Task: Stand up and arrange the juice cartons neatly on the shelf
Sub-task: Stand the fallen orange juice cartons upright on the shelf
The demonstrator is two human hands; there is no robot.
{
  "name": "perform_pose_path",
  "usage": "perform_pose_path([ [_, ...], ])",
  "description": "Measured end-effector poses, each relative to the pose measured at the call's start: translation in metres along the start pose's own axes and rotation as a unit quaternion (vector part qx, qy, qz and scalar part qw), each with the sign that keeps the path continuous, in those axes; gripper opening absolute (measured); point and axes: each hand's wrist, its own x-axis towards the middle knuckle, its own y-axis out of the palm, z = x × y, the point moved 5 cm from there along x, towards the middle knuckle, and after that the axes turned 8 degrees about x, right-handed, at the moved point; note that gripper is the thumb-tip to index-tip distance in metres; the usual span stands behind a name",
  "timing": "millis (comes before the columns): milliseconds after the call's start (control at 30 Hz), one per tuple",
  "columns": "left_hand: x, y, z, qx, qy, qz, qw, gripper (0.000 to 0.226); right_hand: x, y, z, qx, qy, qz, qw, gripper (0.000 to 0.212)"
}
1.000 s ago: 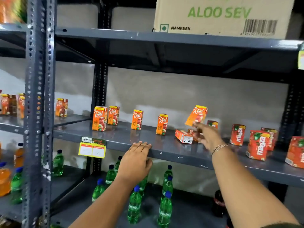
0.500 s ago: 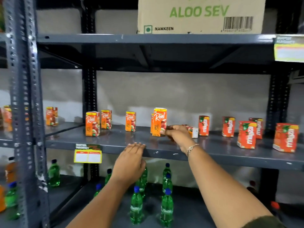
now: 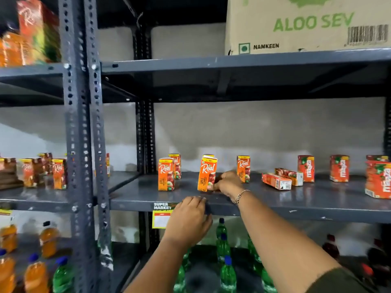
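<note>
On the grey metal shelf (image 3: 264, 205), head view, lines as follows:

Right hand (image 3: 227, 183): fingers closed around the lower part of an orange Real apple carton (image 3: 207, 174), which stands upright near the shelf's front edge; a bracelet (image 3: 241, 195) sits on the wrist.

Left hand (image 3: 189, 220): laid flat with fingers together on the shelf's front lip, holding nothing, just beside a yellow price tag (image 3: 160, 218).

Standing Real cartons: 2 at the left (image 3: 166, 174), one behind the other, and 1 (image 3: 243, 168) just right of the gripped carton, partly behind the right hand.

Fallen cartons (image 3: 276, 181): 2 lying on their sides, close together, to the right of the hand.

Maaza cartons (image 3: 306, 168): 3 upright in red, spread toward the shelf's right end, the last cut off by the frame edge.

Upper shelf: a cardboard box (image 3: 306, 24) printed ALOO SEV.

Lower shelf: green bottles (image 3: 228, 273) standing below the arms.

Left bay: more cartons, blurred.
</note>
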Motion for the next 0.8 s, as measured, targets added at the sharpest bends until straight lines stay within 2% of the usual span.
perform_pose_path([
  [133, 0.001, 0.003, 0.005, -0.016, 0.020, -0.023, 0.999, 0.054, 0.001, 0.013, 0.003, -0.041, 0.008, -0.033, 0.999, 0.031],
  [367, 0.001, 0.005, 0.009, -0.003, 0.034, -0.040, 0.999, 0.038, 0.005, 0.023, 0.001, -0.090, 0.018, -0.064, 0.994, 0.018],
  [467, 0.000, 0.006, 0.010, -0.005, 0.035, -0.063, 0.997, 0.035, 0.008, 0.026, -0.002, -0.094, 0.032, -0.059, 0.993, 0.030],
  [600, 0.001, 0.007, 0.010, -0.007, 0.036, -0.074, 0.997, 0.030, 0.007, 0.025, -0.003, -0.098, 0.040, -0.055, 0.993, 0.027],
  [667, 0.000, 0.007, 0.009, -0.008, 0.040, -0.078, 0.996, 0.031, 0.008, 0.023, -0.004, -0.101, 0.039, -0.065, 0.992, 0.022],
  [800, -0.002, 0.011, 0.010, -0.005, 0.031, -0.081, 0.996, 0.043, 0.007, 0.024, -0.005, -0.114, 0.035, -0.071, 0.990, 0.027],
])
